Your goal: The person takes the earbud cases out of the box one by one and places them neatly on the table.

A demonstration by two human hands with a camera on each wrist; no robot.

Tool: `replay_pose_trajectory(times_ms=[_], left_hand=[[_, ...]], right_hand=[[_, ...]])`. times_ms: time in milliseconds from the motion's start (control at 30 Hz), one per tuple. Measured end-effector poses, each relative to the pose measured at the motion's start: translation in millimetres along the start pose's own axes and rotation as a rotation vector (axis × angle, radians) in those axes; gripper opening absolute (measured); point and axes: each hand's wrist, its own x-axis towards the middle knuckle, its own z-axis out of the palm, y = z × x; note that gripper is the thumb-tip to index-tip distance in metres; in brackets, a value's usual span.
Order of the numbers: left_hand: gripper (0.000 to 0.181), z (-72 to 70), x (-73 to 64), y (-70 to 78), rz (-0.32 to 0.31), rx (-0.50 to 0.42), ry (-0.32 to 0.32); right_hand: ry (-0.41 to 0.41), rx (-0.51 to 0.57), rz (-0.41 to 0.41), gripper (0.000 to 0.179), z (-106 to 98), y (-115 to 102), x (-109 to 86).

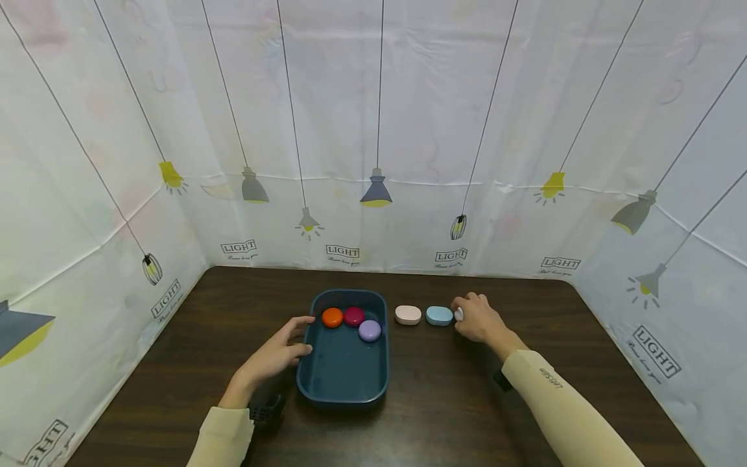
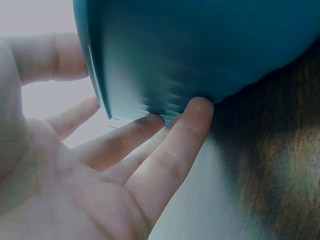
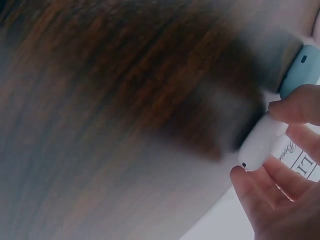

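My right hand (image 1: 480,320) pinches a white rounded case (image 3: 261,142) between fingertips and thumb, near the back right of the table. A small dark slot shows at one end of it. Just left of this hand lies a light blue case (image 1: 439,316), and beyond it a pale pink case (image 1: 408,315). My left hand (image 1: 279,353) touches the left side of a dark teal tray (image 1: 344,383). Its fingers are fairly straight, some against the outer wall, others at the rim. Inside the tray are an orange case (image 1: 332,318), a crimson case (image 1: 354,316) and a lavender case (image 1: 369,331).
The dark wooden table (image 1: 443,402) ends at the back and sides against a white curtain (image 1: 420,130) printed with hanging lamps. A dark band (image 1: 267,407) sits at the left wrist, and another (image 1: 502,381) at the right.
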Motion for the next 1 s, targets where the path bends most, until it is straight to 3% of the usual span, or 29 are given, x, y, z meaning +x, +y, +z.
replay_pose_trajectory(times_ms=[533,1000], left_hand=[[0.060,-0.1,0.2,-1.3,-0.002,-0.001,0.000],[0.060,-0.3,-1.5,-0.2,0.006,0.018,-0.002]], right_hand=[[-0.016,0.017,0.013,0.036,-6.5,2.1,-3.4],[0.068,0.017,-0.016,0.033,-30.9,-29.7,-10.3]])
